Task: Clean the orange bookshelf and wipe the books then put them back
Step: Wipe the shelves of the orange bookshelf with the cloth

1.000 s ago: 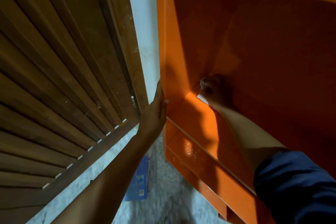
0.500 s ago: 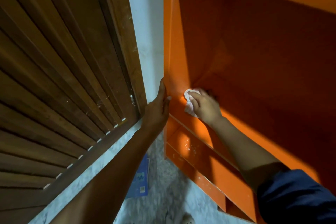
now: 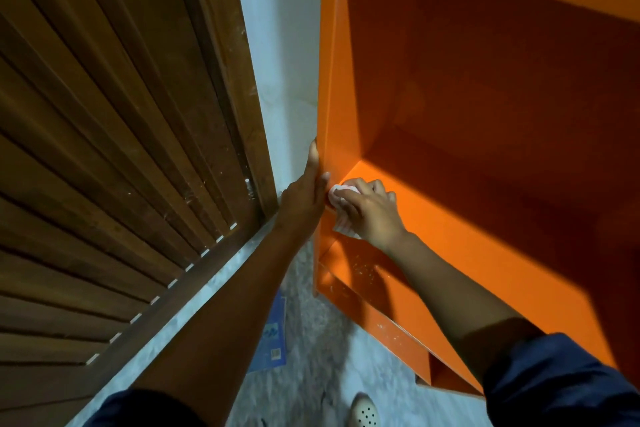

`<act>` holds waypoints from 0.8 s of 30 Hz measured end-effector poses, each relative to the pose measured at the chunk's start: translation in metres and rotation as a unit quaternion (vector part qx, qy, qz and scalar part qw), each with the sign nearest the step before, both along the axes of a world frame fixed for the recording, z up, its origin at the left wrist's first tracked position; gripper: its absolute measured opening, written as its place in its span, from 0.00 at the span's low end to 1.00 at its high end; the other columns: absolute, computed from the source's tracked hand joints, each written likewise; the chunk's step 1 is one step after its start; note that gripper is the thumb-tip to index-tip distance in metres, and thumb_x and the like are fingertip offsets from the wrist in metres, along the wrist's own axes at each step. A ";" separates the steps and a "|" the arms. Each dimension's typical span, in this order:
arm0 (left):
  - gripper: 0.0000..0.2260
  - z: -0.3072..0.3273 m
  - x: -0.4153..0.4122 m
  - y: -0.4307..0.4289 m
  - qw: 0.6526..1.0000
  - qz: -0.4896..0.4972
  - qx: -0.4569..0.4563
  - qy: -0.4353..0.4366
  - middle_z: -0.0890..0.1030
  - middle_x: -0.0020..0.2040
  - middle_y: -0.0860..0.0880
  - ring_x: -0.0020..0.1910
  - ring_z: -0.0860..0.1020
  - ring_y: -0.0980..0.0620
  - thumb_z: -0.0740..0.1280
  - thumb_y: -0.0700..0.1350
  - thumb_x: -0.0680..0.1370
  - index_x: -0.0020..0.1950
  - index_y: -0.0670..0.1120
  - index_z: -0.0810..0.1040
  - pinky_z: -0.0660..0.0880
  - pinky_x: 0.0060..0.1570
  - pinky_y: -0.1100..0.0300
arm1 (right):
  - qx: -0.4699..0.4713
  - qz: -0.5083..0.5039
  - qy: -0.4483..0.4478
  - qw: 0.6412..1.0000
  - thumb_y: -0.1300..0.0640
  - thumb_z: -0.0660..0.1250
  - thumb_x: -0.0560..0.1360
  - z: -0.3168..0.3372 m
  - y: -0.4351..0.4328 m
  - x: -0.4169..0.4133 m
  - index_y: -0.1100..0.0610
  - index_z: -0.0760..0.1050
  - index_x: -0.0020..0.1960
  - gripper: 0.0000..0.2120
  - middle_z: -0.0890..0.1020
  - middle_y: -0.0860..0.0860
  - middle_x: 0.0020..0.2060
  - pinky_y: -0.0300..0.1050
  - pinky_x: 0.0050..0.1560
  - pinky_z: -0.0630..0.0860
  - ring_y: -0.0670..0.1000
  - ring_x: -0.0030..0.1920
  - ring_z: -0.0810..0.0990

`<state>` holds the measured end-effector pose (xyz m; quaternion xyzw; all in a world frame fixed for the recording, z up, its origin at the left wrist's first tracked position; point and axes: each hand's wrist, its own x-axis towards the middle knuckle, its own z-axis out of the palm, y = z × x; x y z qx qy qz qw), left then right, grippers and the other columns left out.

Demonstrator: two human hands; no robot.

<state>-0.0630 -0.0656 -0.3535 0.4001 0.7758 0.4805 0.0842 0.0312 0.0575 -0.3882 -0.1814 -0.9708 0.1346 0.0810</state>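
Note:
The orange bookshelf (image 3: 485, 87) fills the right half of the view, its compartment bare of books. My right hand (image 3: 370, 210) presses a crumpled white cloth (image 3: 341, 199) onto the front left corner of the shelf board. My left hand (image 3: 304, 192) lies flat against the outer face of the shelf's left side panel, fingers pointing up, thumb on the front edge. A blue book (image 3: 275, 336) lies on the floor below, partly hidden by my left forearm.
A brown slatted wooden door (image 3: 114, 135) stands on the left, with a strip of pale wall (image 3: 280, 45) between it and the shelf. A lower shelf board (image 3: 360, 284) shows white specks. A pale shoe (image 3: 365, 411) is on the mottled floor.
My right hand drew the cloth out from the back corner of the compartment toward the front left edge of the shelf board. My left hand stayed on the side panel.

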 end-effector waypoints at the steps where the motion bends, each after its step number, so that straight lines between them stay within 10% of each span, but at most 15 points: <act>1: 0.29 0.002 0.000 0.000 1.000 0.003 -0.003 0.003 0.78 0.59 0.40 0.52 0.80 0.42 0.46 0.66 0.76 0.75 0.59 0.44 0.77 0.52 0.48 | -0.008 0.009 0.006 1.000 0.45 0.52 0.76 0.001 -0.004 0.001 0.44 0.74 0.60 0.18 0.74 0.45 0.60 0.47 0.43 0.57 0.56 0.54 0.69; 10: 0.25 0.003 -0.009 -0.001 0.999 0.003 -0.044 0.007 0.79 0.51 0.36 0.47 0.79 0.39 0.53 0.49 0.82 0.77 0.50 0.48 0.74 0.49 0.51 | 0.010 0.077 -0.003 0.997 0.46 0.56 0.73 0.003 -0.041 0.010 0.45 0.79 0.50 0.14 0.75 0.41 0.43 0.49 0.43 0.68 0.55 0.47 0.71; 17: 0.25 0.004 -0.004 -0.004 1.000 0.004 -0.001 0.021 0.79 0.42 0.39 0.37 0.77 0.46 0.56 0.43 0.82 0.77 0.49 0.51 0.73 0.41 0.55 | 0.007 0.055 -0.038 0.998 0.52 0.66 0.72 -0.035 -0.078 0.041 0.48 0.78 0.57 0.14 0.79 0.49 0.51 0.50 0.37 0.66 0.59 0.45 0.75; 24: 0.25 -0.037 -0.002 -0.005 0.998 -0.024 0.054 0.034 0.79 0.47 0.40 0.36 0.75 0.51 0.54 0.42 0.82 0.77 0.50 0.48 0.73 0.36 0.59 | -0.072 -0.098 -0.023 0.992 0.42 0.42 0.76 -0.094 -0.069 0.070 0.49 0.75 0.61 0.27 0.76 0.50 0.55 0.50 0.43 0.67 0.57 0.49 0.72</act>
